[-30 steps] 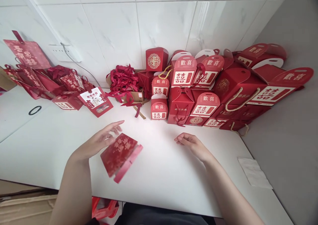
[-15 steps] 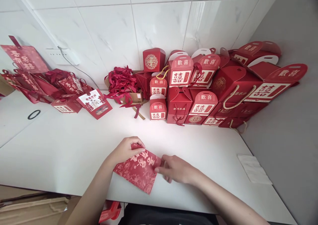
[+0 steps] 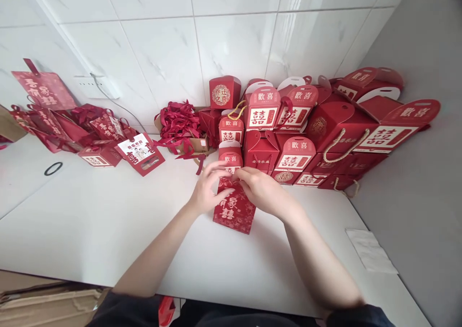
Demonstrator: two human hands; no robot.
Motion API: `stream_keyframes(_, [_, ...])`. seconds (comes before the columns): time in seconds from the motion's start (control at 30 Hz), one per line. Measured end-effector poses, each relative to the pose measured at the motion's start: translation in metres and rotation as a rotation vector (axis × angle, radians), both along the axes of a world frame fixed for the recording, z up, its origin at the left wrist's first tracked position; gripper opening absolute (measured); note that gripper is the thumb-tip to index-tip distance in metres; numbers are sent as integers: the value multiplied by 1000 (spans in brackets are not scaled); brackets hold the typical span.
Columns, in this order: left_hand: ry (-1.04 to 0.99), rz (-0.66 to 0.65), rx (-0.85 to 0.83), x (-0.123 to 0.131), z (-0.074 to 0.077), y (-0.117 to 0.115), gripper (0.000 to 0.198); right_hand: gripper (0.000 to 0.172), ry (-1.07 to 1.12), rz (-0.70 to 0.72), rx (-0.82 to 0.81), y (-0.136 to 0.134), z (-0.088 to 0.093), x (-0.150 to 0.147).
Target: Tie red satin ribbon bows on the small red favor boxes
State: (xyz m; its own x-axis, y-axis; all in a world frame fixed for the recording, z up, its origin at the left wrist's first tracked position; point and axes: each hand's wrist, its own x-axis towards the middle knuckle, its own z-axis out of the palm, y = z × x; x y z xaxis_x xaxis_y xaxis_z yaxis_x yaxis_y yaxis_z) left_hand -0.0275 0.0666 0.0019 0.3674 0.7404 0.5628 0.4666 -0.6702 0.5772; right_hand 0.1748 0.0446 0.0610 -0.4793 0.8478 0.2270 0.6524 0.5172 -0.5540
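Observation:
A flat red paper gift bag (image 3: 236, 214) with pale printed characters and a floral pattern is held up in front of the boxes, its characters now upright. My left hand (image 3: 211, 187) is at its upper left, the thumb over the front and the other fingers curled toward the top edge. Gripping the upper right corner is my right hand (image 3: 262, 189). The fingertips of both hands come close together at the bag's top, and they hide that edge.
Behind the bag stand stacked red gift boxes (image 3: 262, 156). A cardboard box of dark red ribbons (image 3: 178, 124) lies left of them. Farther left are ribboned red bags (image 3: 45, 88), a box with a photo card (image 3: 140, 153) and a black ring (image 3: 53, 168). White paper (image 3: 371, 251) lies right.
The gift bag has moved away from me and to the right, turning from slanted to upright. Both hands have gone with it and are now together at its top.

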Motion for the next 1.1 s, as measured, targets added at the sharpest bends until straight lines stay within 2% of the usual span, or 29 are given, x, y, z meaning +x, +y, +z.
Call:
stream_keyframes(0.1, [125,-88,148,-1,12,18,21,26,-46,-55,52,-1,1,2])
stream_keyframes(0.2, [111,-136,212,3,17,27,22,14,-99,-71,98,-6,1,8])
stream_keyframes(0.4, [267,-352,-26,-2,42,24,23,11,-209,-71,232,-14,5,8])
stream_keyframes(0.47, [341,-333,-46,-8,49,20,28,11,-257,-76,295,-16,6,5])
stream_keyframes(0.57, [401,-275,30,-14,55,13,25,12,-321,-44,375,-22,8,3])
stream_keyframes(0.7, [448,-222,114,-18,60,7,36,15,-303,12,343,-32,12,5])
stream_keyframes(0.83, [512,-235,144,-21,64,3,16,19,-415,12,238,-45,13,7])
stream_keyframes(0.97, [436,-170,382,-23,66,0,10,26,-573,-30,213,-55,13,12])
stream_keyframes(1.1, [337,-90,567,-28,74,-4,22,27,-510,-95,361,-60,20,20])
